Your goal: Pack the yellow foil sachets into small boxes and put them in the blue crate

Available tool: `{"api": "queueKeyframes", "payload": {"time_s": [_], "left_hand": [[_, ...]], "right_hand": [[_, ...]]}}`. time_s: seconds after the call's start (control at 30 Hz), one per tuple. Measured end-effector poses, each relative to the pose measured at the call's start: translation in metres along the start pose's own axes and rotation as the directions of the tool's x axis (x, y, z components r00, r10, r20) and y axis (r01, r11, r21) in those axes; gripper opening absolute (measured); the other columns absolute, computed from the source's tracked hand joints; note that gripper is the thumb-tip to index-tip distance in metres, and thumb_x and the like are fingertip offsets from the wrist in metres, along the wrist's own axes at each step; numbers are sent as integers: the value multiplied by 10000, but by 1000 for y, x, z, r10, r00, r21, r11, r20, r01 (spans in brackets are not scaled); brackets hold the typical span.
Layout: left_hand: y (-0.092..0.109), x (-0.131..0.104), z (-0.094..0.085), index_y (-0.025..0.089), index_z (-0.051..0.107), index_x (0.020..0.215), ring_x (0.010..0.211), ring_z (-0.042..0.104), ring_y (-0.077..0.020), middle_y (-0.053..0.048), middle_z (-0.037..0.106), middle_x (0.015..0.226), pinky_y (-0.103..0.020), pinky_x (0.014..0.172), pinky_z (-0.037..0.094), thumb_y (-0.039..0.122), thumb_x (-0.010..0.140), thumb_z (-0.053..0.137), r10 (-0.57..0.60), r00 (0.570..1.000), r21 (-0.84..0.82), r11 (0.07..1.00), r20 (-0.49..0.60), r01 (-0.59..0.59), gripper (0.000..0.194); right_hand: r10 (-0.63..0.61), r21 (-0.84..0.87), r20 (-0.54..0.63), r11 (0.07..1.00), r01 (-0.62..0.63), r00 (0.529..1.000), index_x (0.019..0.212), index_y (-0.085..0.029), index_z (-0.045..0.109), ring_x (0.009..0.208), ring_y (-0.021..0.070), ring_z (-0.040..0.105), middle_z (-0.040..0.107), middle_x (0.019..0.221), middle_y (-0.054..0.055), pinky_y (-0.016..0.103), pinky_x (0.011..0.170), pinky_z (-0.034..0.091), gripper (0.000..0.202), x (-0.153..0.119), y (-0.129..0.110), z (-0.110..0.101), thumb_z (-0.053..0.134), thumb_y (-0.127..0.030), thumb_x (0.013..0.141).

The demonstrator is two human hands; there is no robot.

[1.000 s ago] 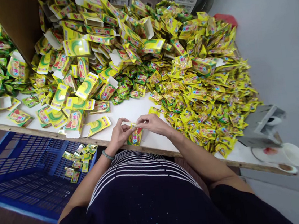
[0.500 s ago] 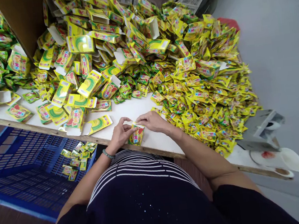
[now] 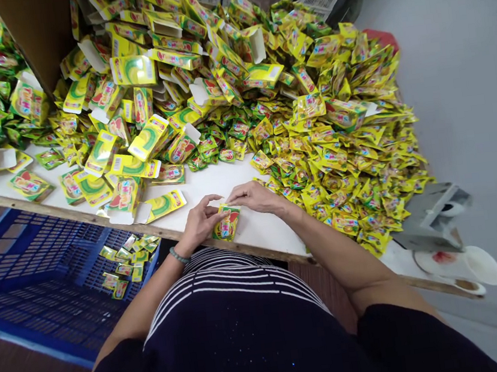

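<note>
Right-hand fingertips have drawn back slightly toward the upper end of the box since the frame a second ago, baring more of its printed front.

That small yellow-and-green cardboard box with a red fruit picture (image 3: pixel 226 226) lies at the centre of the frame, its lower end near the table's wooden front edge (image 3: pixel 256 249). Bare, with a beaded bracelet at the wrist, the left hand (image 3: pixel 200 222) keeps its thumb against the upper left of the box while the index finger arches above it, apart from the thumb. On the bare right hand (image 3: pixel 256 198) the fingers lie close together at the box's upper end; whether they pinch a flap cannot be told. Too much force there could crease the thin card or bend a tab, and a pull toward the body might tip the box off the edge.

Left of centre, a yellow cardboard box with an open white flap (image 3: pixel 164 205) rests near the left wrist; a sideways sweep could knock it into the blue plastic crate (image 3: pixel 9 286) at the lower left. Right of centre, a tall heap of shiny yellow sachets (image 3: pixel 341 168) sits just beside the right wrist; a brush from that arm could send some sliding across the white tabletop (image 3: pixel 269 228), under the hands.
</note>
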State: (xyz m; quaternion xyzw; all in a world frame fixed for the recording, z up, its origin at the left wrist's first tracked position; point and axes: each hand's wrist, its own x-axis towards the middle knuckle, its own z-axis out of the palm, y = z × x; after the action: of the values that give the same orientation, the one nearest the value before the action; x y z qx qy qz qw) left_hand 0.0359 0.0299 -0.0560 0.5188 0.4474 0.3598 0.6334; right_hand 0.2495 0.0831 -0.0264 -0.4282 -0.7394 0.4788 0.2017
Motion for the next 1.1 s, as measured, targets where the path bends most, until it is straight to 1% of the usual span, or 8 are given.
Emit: {"api": "queueKeyframes", "payload": {"time_s": [0.13, 0.23, 0.33, 0.57, 0.67, 0.87, 0.97, 1.1], "left_hand": [[-2, -3, 1, 188, 602, 1215, 782, 721, -194, -44, 771, 847, -269, 701, 536, 459, 777, 769, 26, 1000, 30, 999, -16, -26, 542], [-3, -4, 2, 193, 635, 1199, 768, 710, -182, -37, 769, 845, -258, 691, 523, 461, 802, 743, 61, 998, 106, 993, -34, -57, 491], [-4, -5, 3, 200, 638, 1190, 704, 675, -156, -18, 754, 801, -235, 645, 491, 461, 834, 711, 91, 995, 189, 979, -49, -80, 447], [-3, -5, 3, 214, 570, 1276, 701, 678, -151, -21, 766, 832, -227, 640, 486, 477, 845, 702, 89, 995, 256, 964, -55, -72, 522], [-6, -5, 4, 211, 620, 1208, 708, 679, -155, -25, 770, 843, -237, 653, 497, 476, 842, 704, 100, 994, 234, 968, -49, -86, 460], [-4, -3, 5, 196, 644, 1054, 697, 674, -153, -24, 769, 816, -243, 648, 495, 492, 823, 719, 92, 994, 213, 974, -54, -79, 383], [-1, -2, 4, 203, 562, 1136, 702, 686, -151, -13, 767, 817, -239, 655, 503, 482, 802, 738, 46, 998, 164, 986, -49, -38, 470], [0, -2, 1, 205, 459, 1186, 752, 713, -169, -20, 765, 850, -261, 704, 527, 462, 739, 793, -27, 1000, 12, 1000, -5, 27, 614]], "right_hand": [[134, 156, -70, 980, -122, 988, 991, -205, 808, 842, 196, 707, 792, 960, 60, 314, 775, 539, 276, -21, 8, 15, 657, -388, 851], [176, 245, -254, 963, -113, 951, 1064, -214, 793, 883, 207, 697, 783, 1021, 67, 328, 808, 549, 334, -38, 12, 40, 722, -416, 807], [191, 248, -401, 964, -95, 896, 1082, -217, 786, 795, 188, 671, 778, 984, 65, 320, 754, 553, 364, -47, 13, 62, 747, -431, 790], [292, 439, -423, 894, -88, 858, 1171, -194, 731, 822, 193, 695, 768, 963, 63, 330, 777, 586, 526, -48, 16, 68, 793, -476, 732], [277, 406, -428, 909, -91, 860, 1064, -197, 769, 821, 202, 703, 778, 972, 70, 345, 791, 589, 440, -48, 15, 71, 789, -489, 736], [167, 258, -549, 966, -24, 819, 970, -233, 800, 944, 230, 721, 784, 1054, 76, 354, 822, 583, 264, -49, 14, 77, 735, -428, 805], [136, 188, -546, 981, -37, 827, 1038, -243, 784, 936, 227, 720, 780, 1067, 73, 359, 809, 584, 267, -48, 11, 74, 734, -394, 822], [-9, 33, -499, 999, 29, 866, 1106, -258, 760, 1059, 240, 688, 769, 1114, 69, 409, 947, 545, 283, -44, 4, 67, 751, -331, 833]]}}
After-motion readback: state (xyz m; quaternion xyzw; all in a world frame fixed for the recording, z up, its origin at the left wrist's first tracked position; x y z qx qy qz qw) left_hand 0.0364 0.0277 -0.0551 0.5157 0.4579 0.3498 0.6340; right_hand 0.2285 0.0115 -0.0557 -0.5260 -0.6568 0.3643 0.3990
